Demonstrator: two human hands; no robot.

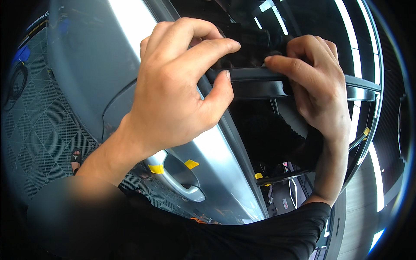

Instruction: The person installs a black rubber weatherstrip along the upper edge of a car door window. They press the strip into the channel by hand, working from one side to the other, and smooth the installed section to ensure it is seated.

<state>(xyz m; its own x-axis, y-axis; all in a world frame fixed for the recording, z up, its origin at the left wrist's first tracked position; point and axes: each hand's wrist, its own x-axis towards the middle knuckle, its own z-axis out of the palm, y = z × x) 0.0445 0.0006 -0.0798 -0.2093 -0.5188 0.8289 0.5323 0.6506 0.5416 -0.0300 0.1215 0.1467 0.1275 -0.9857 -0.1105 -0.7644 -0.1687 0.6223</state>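
My left hand (177,82) is over the top of a grey car door (99,56), at the side window. Its thumb and index finger are apart, with no object visible between them; the other fingers bend toward the dark glass. The left thumb tip is at the end of a black trim strip (251,74) between two panes. My right hand (320,82) is at the same strip, farther right. Its fingers are curled, and one fingertip presses near the strip's upper edge. What those fingers hold, if anything, is hidden.
A silver door handle (178,186) has pieces of yellow tape (156,169) on and beside it. More yellow tape (262,178) marks the lower window area. Grey grid tiles (39,130) cover the floor, where a black coiled cable (16,86) and a sandalled foot (76,157) show.
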